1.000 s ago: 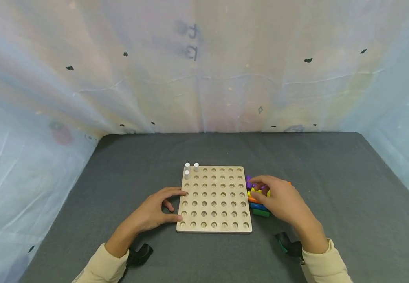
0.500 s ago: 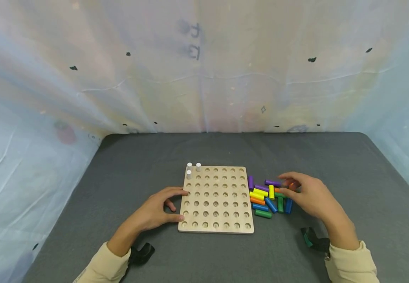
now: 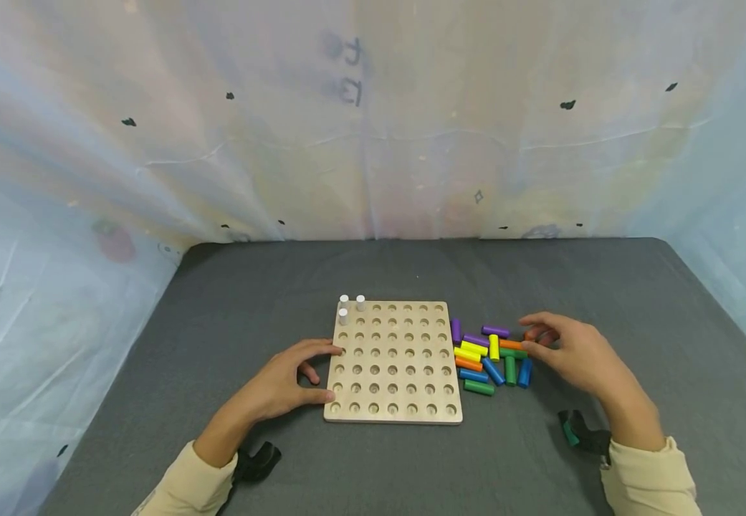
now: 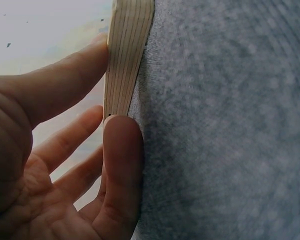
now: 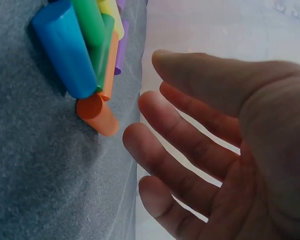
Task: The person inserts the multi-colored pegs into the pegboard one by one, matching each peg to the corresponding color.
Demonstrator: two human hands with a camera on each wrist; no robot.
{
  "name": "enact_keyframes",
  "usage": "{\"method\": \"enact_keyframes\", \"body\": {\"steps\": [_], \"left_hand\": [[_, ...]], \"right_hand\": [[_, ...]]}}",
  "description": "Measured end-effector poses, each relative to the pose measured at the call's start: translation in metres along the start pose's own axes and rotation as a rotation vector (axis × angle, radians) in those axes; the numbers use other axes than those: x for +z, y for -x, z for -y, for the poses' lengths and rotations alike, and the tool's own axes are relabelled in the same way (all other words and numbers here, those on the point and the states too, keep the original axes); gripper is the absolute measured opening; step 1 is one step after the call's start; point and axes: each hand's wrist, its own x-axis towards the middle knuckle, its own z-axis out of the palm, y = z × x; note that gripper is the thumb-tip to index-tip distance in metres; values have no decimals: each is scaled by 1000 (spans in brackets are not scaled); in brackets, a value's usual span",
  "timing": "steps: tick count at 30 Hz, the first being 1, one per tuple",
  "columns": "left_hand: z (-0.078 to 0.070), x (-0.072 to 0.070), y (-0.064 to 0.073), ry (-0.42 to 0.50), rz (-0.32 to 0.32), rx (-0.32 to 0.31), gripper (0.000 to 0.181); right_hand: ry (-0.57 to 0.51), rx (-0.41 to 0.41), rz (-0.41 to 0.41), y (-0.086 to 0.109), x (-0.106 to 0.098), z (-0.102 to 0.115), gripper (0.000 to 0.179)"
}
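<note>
A square wooden pegboard [image 3: 401,361] with rows of round holes lies on the table. My left hand [image 3: 280,381] rests at its left edge, the tips of index finger and thumb touching the wood; in the left wrist view they meet the layered edge [image 4: 125,60]. White pegs [image 3: 360,304] stand upright in the board's far left corner. My right hand [image 3: 582,357] hovers at the right end of the loose coloured pegs, thumb and fingers apart and nothing between them. An orange peg [image 5: 97,115] lies near its fingertips, partly hidden in the head view.
Purple [image 3: 495,332], yellow [image 3: 474,348], green [image 3: 510,371] and blue [image 3: 524,373] pegs lie loose right of the board. Dark grey cloth [image 3: 269,287] covers the table. A pale printed curtain [image 3: 411,143] hangs behind and along both sides.
My right hand has moved right, from over the pegs beside the board to their far right end, uncovering most of them. The left hand has stayed at the board's edge.
</note>
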Motion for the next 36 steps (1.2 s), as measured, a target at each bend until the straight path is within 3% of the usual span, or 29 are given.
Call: {"method": "enact_keyframes", "body": {"steps": [15, 36], "left_hand": [[-3, 1, -1, 11, -4, -47, 66], [-3, 0, -2, 13, -5, -56, 67]], "right_hand": [[25, 8, 18, -4, 5, -7, 37], [92, 8, 7, -5, 9, -23, 26]]}}
